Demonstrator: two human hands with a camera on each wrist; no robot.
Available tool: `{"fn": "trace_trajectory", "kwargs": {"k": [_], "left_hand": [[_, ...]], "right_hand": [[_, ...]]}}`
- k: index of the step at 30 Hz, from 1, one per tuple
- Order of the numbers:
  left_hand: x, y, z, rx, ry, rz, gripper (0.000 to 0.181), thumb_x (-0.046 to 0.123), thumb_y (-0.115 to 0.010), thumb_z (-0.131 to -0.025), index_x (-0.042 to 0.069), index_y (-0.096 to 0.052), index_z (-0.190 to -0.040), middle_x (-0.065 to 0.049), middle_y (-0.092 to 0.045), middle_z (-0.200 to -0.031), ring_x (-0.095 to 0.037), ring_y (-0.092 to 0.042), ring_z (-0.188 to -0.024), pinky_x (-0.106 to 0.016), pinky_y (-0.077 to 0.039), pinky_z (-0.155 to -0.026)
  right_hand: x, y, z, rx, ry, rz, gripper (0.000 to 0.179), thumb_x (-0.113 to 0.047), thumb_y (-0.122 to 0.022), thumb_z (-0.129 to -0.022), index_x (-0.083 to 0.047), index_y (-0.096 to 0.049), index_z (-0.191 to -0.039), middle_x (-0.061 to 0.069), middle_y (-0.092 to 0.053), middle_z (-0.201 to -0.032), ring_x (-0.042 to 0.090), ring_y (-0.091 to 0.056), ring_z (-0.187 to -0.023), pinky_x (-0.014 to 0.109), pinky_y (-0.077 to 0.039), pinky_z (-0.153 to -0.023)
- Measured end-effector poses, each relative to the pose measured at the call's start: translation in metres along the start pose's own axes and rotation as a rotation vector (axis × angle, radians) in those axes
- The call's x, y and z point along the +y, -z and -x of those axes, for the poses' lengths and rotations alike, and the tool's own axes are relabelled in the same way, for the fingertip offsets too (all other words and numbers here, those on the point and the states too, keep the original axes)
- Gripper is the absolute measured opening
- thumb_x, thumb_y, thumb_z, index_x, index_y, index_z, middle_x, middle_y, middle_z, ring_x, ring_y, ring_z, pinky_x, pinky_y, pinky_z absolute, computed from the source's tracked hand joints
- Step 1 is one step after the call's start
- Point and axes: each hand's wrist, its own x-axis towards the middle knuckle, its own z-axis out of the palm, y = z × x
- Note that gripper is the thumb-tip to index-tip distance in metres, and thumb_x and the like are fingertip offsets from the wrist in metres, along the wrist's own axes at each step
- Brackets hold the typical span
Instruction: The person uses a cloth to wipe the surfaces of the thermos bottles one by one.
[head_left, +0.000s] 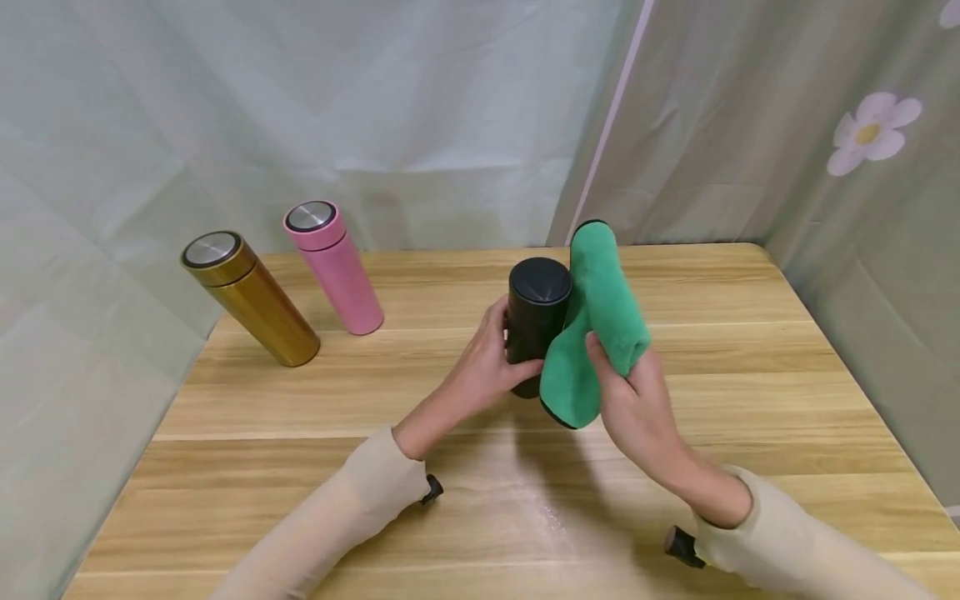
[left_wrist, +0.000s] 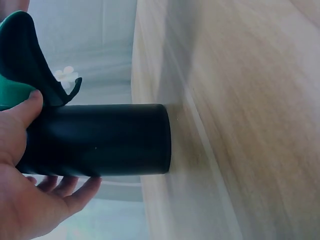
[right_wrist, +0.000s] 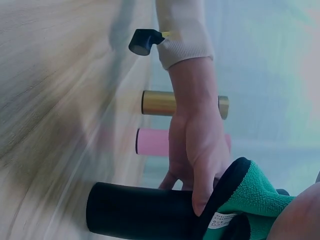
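Observation:
A black cylindrical bottle (head_left: 537, 327) stands upright in front of me, its base close to the tabletop in the left wrist view. My left hand (head_left: 486, 367) grips its side, thumb in front and fingers behind. In my right hand (head_left: 637, 410) is a folded green cloth (head_left: 609, 292) with dark edging, held just to the right of the bottle. One hanging part of the cloth overlaps the bottle's right side. A white label (right_wrist: 220, 220) shows on the cloth in the right wrist view.
At the left of the wooden table (head_left: 720, 400) stand a gold bottle (head_left: 262, 308) and a pink bottle (head_left: 343, 279), both with metallic-topped lids. A pale curtain (head_left: 420, 108) hangs behind the table. Small black devices (head_left: 681, 546) stick out below both sleeves.

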Motion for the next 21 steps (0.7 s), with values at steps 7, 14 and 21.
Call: {"fn": "trace_trajectory", "kwargs": {"k": [7,14,21], "left_hand": [[0.0,0.005,-0.003,-0.058,-0.003,-0.049,0.083,0.013,-0.075,-0.086,-0.001,-0.029,-0.154,-0.019,-0.041,-0.14,-0.03,-0.047,-0.123,-0.049,-0.046,-0.105],[-0.003,0.018,-0.007,-0.215,-0.052,0.017,0.079,0.0,-0.069,-0.09,-0.003,-0.022,-0.153,-0.021,-0.049,-0.141,-0.029,-0.055,-0.127,-0.046,-0.047,-0.107],[-0.006,0.023,-0.007,-0.268,-0.105,-0.033,0.076,-0.004,-0.069,-0.095,-0.006,-0.021,-0.153,-0.027,-0.048,-0.144,-0.035,-0.051,-0.133,-0.049,-0.047,-0.108]], "right_hand": [[-0.003,-0.006,0.001,-0.056,0.002,-0.005,0.055,-0.007,-0.049,-0.109,-0.02,-0.037,-0.161,-0.001,-0.046,-0.156,0.016,-0.047,-0.138,0.026,-0.042,-0.111],[0.004,-0.017,-0.006,-0.122,-0.001,0.054,0.061,-0.004,-0.048,-0.109,-0.022,-0.028,-0.164,0.0,-0.043,-0.157,0.014,-0.045,-0.139,0.034,-0.04,-0.113],[0.012,-0.03,-0.021,-0.119,0.245,0.11,0.091,0.016,-0.047,-0.1,-0.022,0.001,-0.167,0.001,-0.021,-0.169,0.023,-0.03,-0.15,0.049,-0.031,-0.119]]}}
